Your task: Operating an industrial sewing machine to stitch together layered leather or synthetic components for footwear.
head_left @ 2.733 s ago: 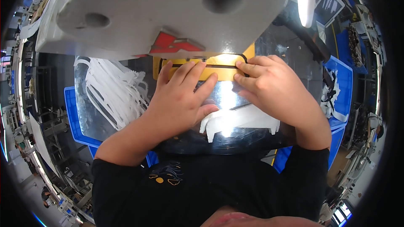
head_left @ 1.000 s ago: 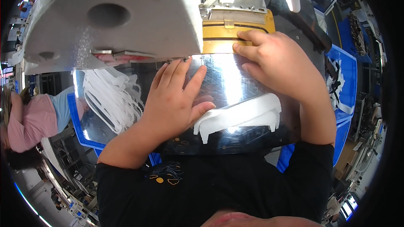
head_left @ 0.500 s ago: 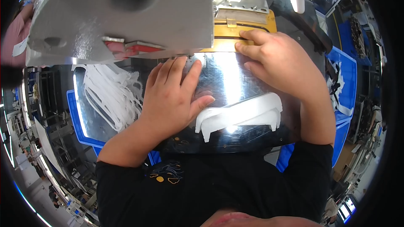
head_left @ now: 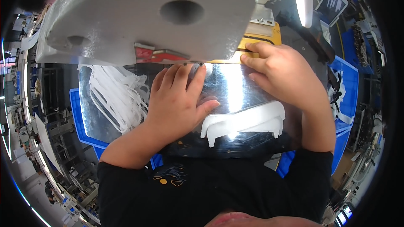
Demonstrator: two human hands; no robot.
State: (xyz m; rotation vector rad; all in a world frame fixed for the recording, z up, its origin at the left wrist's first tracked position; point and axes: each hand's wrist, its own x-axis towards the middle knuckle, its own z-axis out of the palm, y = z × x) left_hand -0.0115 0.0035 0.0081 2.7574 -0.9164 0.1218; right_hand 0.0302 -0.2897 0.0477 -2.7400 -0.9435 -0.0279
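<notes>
Left hand (head_left: 179,98): palm down, fingers spread, grasping nothing visible; fingertips partly obscured at the lower edge of the grey machine head (head_left: 122,21). A pale item beside its index finger cannot be identified. Right hand (head_left: 280,71): unclenched, two fingertips on the slotted yellow plate (head_left: 269,32), whose left part the machine head conceals. White cut pieces (head_left: 248,120) overlap on the table (head_left: 240,145); the left forearm partly hides white strips (head_left: 111,94).

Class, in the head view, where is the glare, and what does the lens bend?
Head view: a bright glare streak lies on the shiny table between left hand and right hand; head view: background curves around the rim, corners go black.
</notes>
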